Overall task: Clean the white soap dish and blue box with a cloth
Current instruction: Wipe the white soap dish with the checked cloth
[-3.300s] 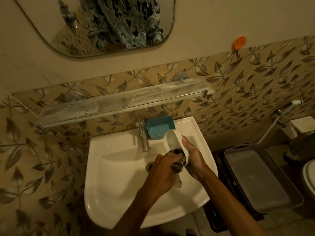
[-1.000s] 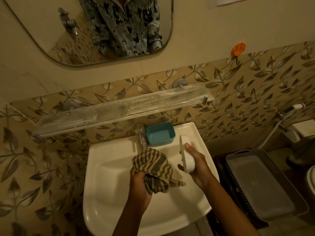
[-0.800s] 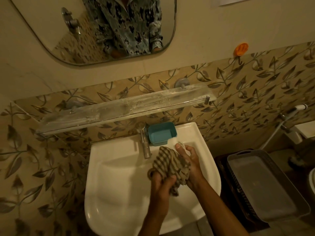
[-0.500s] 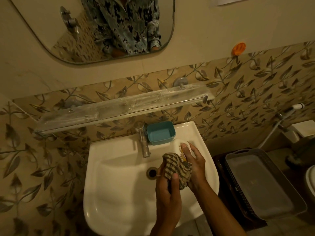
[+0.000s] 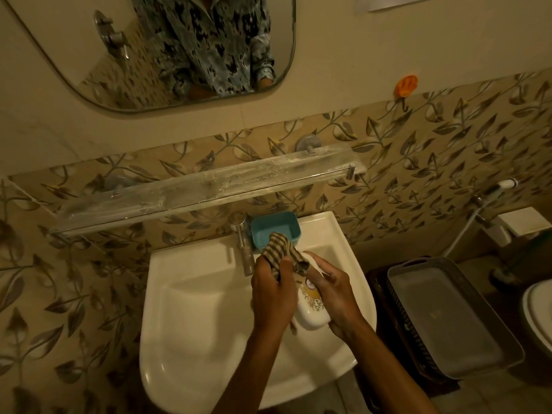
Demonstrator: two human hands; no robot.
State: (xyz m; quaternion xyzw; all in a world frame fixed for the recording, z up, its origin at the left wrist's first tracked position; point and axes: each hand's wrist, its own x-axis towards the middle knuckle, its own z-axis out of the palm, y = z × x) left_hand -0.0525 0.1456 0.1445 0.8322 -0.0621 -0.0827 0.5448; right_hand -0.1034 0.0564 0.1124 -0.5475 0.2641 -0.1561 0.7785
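Mid-frame, the left hand (image 5: 273, 294) grips the cloth (image 5: 282, 249) against the white soap dish (image 5: 310, 306) clasped by the right hand (image 5: 334, 297); the blue box (image 5: 274, 230) above seemingly awaits cleaning.

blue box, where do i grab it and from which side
Probably the right end wall of the blue box, pinched over the rim from above and the right: it sits open side up, the tap crowds its left end, and the shelf hangs over the back.
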